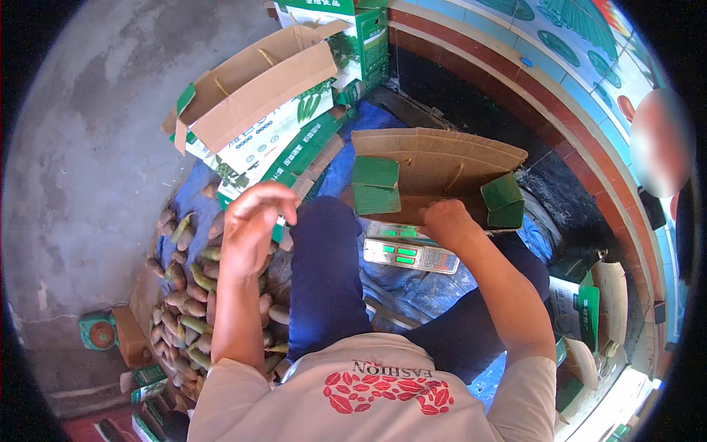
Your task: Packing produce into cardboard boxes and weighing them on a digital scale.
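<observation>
My right hand (451,223) is closed at the near edge of an open cardboard box (442,158), its fingertips hidden inside the rim. The box has brown inner walls and green end flaps, and I see nothing packed in it. Just below its near edge is a digital scale (409,255) with lit green displays and a keypad. My left hand (258,217) is raised above my knee, fingers loosely bent, with nothing visible in them. Beneath and beside my left forearm lies a heap of long roots (193,308), brown and reddish with some green ends.
Another open box (258,92) rests on a green-and-white carton (254,147) at the far left. More cartons (372,48) stand behind it. Opened boxes (582,313) are at my right, near a tiled wall (582,88). A blue sheet (398,298) covers the floor around my legs.
</observation>
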`<state>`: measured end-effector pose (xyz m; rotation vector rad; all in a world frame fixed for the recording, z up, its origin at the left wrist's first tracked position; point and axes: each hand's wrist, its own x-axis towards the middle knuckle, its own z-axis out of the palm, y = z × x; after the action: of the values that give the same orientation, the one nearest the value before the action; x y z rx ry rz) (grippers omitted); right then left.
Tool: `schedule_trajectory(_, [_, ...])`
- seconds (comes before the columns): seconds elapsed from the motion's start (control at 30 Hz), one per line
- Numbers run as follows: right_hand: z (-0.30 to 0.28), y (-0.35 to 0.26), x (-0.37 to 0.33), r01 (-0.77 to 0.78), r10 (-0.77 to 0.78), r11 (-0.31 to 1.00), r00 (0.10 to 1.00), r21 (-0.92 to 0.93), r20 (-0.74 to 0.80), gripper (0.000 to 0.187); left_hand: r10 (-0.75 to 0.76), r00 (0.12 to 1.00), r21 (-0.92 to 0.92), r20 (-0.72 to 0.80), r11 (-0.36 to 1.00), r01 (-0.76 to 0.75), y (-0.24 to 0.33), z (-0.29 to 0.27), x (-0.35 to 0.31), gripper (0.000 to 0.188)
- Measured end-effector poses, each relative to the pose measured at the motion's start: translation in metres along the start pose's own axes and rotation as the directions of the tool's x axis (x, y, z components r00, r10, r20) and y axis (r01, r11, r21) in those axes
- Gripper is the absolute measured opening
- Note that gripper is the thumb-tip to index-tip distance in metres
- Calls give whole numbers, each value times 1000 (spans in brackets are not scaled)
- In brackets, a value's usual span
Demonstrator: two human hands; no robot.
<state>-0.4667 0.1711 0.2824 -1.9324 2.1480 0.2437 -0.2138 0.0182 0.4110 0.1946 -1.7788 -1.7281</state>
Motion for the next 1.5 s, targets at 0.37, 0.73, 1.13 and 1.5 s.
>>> schedule_trajectory(0.37, [7,3,-1,55,-56,998,994,-12,-91,14,-477,686,188,-549,729,658,-151,-90,-90,19])
schedule_trajectory(0.73, [13,-2,7,91,-90,994,996,-56,15,18,-711,504,738,-490,-30,675,-245,-131,-272,25])
schedule_trajectory(1.13, [5,-8,11,79,-79,997,982,5,174,18,-850,222,590,-478,-123,798,-285,-121,-348,34])
schedule_trajectory(1.5, [5,-10,20,94,-108,987,988,128,109,19,-706,13,395,-708,-382,836,-275,-122,-371,67])
